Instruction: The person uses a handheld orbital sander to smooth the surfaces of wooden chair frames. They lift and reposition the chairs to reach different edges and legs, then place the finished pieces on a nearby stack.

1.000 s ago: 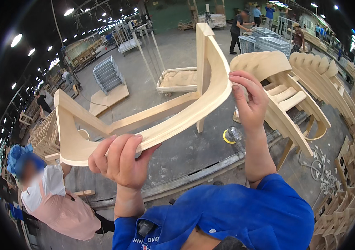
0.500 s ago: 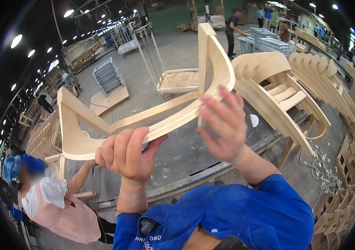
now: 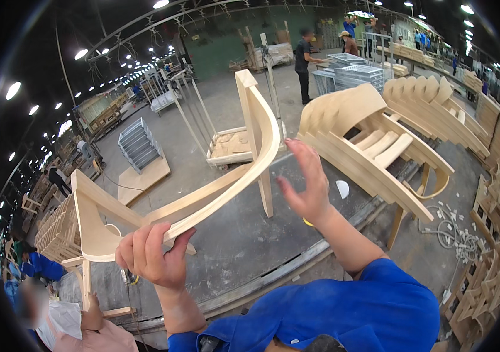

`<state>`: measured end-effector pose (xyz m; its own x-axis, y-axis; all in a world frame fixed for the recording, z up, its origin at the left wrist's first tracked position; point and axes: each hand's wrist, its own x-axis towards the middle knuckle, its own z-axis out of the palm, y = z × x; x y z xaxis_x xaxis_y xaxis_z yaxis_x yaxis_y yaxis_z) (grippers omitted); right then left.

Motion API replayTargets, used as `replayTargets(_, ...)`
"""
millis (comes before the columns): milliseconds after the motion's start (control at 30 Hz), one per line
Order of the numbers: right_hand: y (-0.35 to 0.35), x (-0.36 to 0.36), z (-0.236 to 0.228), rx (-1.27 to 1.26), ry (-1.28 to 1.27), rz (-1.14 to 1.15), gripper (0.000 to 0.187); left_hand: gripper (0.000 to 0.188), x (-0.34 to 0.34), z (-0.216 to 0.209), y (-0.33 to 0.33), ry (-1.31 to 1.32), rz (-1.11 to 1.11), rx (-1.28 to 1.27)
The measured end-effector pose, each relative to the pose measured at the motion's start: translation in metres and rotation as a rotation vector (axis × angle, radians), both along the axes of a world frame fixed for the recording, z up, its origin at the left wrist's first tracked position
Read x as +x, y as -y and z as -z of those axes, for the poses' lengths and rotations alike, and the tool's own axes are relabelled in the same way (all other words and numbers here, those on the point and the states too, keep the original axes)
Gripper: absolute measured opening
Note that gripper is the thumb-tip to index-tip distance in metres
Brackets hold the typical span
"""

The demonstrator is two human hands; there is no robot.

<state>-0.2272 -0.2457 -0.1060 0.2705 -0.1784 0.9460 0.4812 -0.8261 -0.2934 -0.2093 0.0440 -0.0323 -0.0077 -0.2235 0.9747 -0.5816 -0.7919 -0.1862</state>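
Note:
A pale wooden chair frame [image 3: 220, 206] with a curved back rail and straight legs is held up over the dark worktable. My left hand [image 3: 153, 251] grips the lower edge of the rail, fingers over the top and thumb beneath. Just off the rail's right end, my right hand [image 3: 308, 189] is apart from the wood, its fingers spread and holding nothing. One leg of the frame points down near the tabletop; whether it touches I cannot tell.
Stacked curved wooden frames [image 3: 355, 129] stand on the right of the worktable [image 3: 232, 264]. A white half-round piece [image 3: 342, 188] lies near them. A co-worker in a pink apron [image 3: 94, 340] is at lower left. Grey crates [image 3: 138, 144] and a wheeled cart [image 3: 226, 146] stand beyond.
My right hand has come off the rail. The chair frame has tilted and dropped lower and to the left, with my left hand still gripping it. The view has shifted too.

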Motion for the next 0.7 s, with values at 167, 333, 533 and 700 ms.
replayTargets(167, 0.106, 0.092, 0.142, 0.199, -0.559, 0.048, 0.056, 0.039, -0.002, -0.007, 0.006, -0.092, -0.018, -0.009)
replayTargets(333, 0.151, 0.085, 0.293, 0.19, -1.545, 0.233, 0.097, 0.039, 0.004, -0.014, 0.016, -0.152, -0.059, -0.036)
replayTargets(533, 0.145, 0.078, 0.356, -0.025, -1.612, 0.397, 0.098, 0.04, 0.012, -0.024, 0.022, -0.22, -0.158, -0.039)
replayTargets(700, 0.17, 0.095, 0.391, 0.039, -1.423, 0.453, 0.084, 0.039, 0.008, -0.025, 0.019, -0.228, -0.151, -0.004)
